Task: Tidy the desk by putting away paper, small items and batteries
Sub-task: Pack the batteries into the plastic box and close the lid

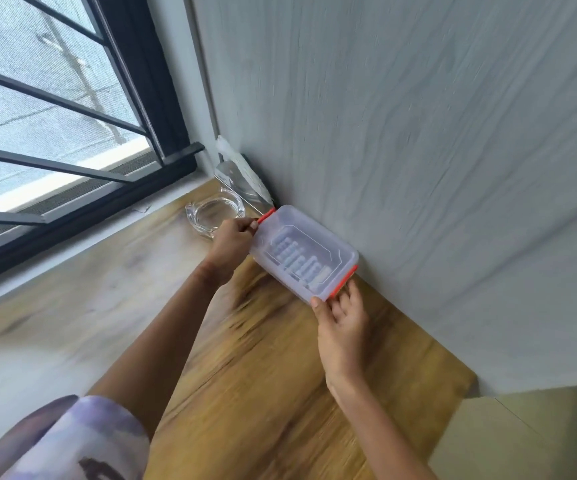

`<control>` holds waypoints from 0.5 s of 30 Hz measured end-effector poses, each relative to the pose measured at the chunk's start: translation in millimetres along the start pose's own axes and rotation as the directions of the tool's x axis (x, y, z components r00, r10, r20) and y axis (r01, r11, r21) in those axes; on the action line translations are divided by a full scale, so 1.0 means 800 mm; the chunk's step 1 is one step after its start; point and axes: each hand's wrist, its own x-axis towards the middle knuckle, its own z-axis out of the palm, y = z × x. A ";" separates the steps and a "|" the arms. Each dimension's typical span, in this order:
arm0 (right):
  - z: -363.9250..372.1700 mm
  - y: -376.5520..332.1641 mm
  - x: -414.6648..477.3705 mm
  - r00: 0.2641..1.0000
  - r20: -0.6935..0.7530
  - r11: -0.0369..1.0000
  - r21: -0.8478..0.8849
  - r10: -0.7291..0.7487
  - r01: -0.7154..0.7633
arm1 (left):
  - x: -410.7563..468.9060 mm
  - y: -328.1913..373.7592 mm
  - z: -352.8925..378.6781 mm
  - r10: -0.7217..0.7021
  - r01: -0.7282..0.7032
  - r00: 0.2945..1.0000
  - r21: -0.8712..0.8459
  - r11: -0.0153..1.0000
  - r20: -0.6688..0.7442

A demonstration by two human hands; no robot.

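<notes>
Now the clear plastic box [318,237] lies on the tabletop [263,375] with one long side against the grey wall [418,168], its long axis running from far-left to near-right — so each hand meets one short end. The left hand [233,242] has a closed pinch grip on the far orange latch [267,215], and the right hand [344,327] holds the near end, thumb at the corner, fingers by the near orange latch [344,280]. Inside, blurred, lies a row of what seem batteries [301,265] — the lid looks on, so I judge the latches come next.
</notes>
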 end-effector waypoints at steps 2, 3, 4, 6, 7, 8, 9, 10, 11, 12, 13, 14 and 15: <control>0.000 0.001 0.000 1.000 -0.004 1.000 -0.013 0.001 -0.002 | -0.001 0.002 0.001 0.002 -0.002 1.000 -0.014 1.000 0.007; 0.000 0.001 0.000 1.000 -0.005 1.000 -0.016 0.003 -0.003 | -0.001 0.003 0.002 0.004 -0.004 1.000 -0.017 1.000 0.007; 0.001 0.001 0.000 1.000 -0.005 1.000 -0.017 0.008 -0.008 | -0.001 0.005 0.002 0.006 -0.006 1.000 -0.020 1.000 0.007; 0.003 0.000 -0.001 1.000 -0.006 1.000 -0.013 0.016 -0.016 | 0.000 0.007 0.003 0.000 0.000 1.000 -0.038 0.999 0.004; 0.003 0.000 -0.002 1.000 -0.007 1.000 -0.009 0.018 -0.018 | 0.000 0.007 0.004 -0.004 0.004 1.000 -0.045 0.999 0.001; 0.004 -0.001 -0.002 1.000 -0.009 1.000 -0.006 0.019 -0.019 | 0.000 0.008 0.004 -0.012 0.012 1.000 -0.050 0.999 -0.004; 0.005 -0.001 -0.002 1.000 -0.010 1.000 -0.003 0.022 -0.022 | 0.000 0.008 0.005 -0.022 0.021 1.000 -0.055 0.998 -0.013; 0.006 -0.001 -0.002 1.000 -0.009 1.000 0.000 0.024 -0.024 | -0.001 0.009 0.005 -0.033 0.032 0.999 -0.057 0.998 -0.025; 0.007 0.000 -0.002 1.000 -0.011 1.000 0.000 0.025 -0.025 | 0.000 0.009 0.006 -0.040 0.037 0.998 -0.065 0.997 -0.039; 0.008 0.000 -0.001 1.000 -0.013 1.000 -0.001 0.025 -0.025 | -0.001 0.010 0.007 -0.044 0.040 0.998 -0.077 0.996 -0.054; 0.009 0.001 -0.001 1.000 -0.017 1.000 -0.003 0.025 -0.025 | -0.001 0.010 0.007 -0.048 0.042 0.997 -0.090 0.995 -0.068; 0.009 0.001 -0.001 0.999 -0.021 1.000 -0.005 0.024 -0.024 | -0.003 0.012 0.007 -0.053 0.046 0.996 -0.097 0.994 -0.077; 0.010 0.002 0.000 0.999 -0.024 1.000 -0.011 0.022 -0.022 | -0.004 0.013 0.008 -0.057 0.048 0.994 -0.096 0.994 -0.088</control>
